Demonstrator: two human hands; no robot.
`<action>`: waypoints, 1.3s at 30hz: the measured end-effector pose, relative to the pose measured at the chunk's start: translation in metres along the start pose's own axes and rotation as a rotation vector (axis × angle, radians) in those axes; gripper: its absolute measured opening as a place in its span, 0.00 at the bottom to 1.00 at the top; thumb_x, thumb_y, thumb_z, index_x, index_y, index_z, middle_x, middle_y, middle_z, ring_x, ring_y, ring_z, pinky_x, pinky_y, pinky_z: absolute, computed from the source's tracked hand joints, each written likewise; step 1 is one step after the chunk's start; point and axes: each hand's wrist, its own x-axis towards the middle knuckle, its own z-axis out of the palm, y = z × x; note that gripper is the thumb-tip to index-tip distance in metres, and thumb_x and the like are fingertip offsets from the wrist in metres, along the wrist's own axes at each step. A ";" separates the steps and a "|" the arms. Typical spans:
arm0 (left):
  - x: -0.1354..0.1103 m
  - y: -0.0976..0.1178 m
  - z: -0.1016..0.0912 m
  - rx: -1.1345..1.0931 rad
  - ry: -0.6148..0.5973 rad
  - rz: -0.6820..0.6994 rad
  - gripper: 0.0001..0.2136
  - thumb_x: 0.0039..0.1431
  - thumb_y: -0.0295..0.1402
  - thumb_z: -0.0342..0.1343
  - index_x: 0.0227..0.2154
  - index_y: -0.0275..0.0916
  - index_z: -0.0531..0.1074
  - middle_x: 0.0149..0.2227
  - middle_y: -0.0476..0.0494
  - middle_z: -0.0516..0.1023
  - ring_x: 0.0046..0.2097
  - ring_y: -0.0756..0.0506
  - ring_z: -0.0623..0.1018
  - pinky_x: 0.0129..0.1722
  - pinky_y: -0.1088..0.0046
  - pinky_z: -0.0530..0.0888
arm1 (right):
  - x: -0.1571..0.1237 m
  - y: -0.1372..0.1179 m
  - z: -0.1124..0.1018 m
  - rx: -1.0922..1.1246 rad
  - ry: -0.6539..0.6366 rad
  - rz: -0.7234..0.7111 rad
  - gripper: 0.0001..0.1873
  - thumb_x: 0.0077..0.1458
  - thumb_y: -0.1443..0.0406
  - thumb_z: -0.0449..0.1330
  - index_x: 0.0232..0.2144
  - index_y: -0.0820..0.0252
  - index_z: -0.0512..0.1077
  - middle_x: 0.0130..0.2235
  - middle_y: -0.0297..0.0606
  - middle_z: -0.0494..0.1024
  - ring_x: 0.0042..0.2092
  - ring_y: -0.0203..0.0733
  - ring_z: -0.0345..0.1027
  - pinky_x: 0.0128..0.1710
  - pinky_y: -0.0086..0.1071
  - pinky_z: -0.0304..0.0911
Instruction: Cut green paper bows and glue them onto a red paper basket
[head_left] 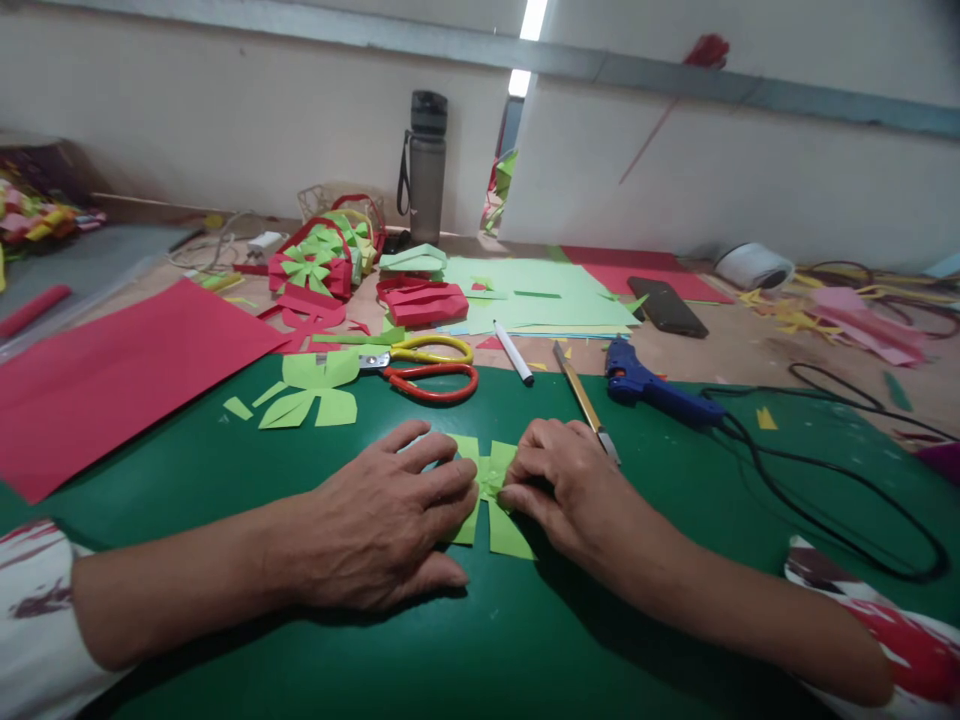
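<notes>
A small light-green cut paper piece [491,500] lies on the green cutting mat [480,640]. My left hand [382,520] rests flat on its left part, fingers pressing the paper. My right hand [562,485] pinches the piece's middle from the right with its fingertips. Both hands meet at the centre of the paper, so part of it is hidden under them.
Scissors [427,368], a white marker [514,353], a craft knife [585,405] and a blue glue gun [652,390] with black cord lie beyond my hands. Red sheet [112,370] at left, green sheets [532,295], phone [666,306], bottle [427,165], finished paper ornaments [322,260].
</notes>
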 end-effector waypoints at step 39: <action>0.005 -0.001 -0.002 -0.044 -0.031 -0.010 0.18 0.64 0.47 0.46 0.45 0.37 0.68 0.44 0.40 0.70 0.44 0.38 0.66 0.47 0.57 0.62 | 0.026 -0.013 -0.021 -0.144 -0.264 0.053 0.13 0.50 0.67 0.61 0.16 0.60 0.72 0.23 0.34 0.72 0.27 0.37 0.59 0.30 0.33 0.44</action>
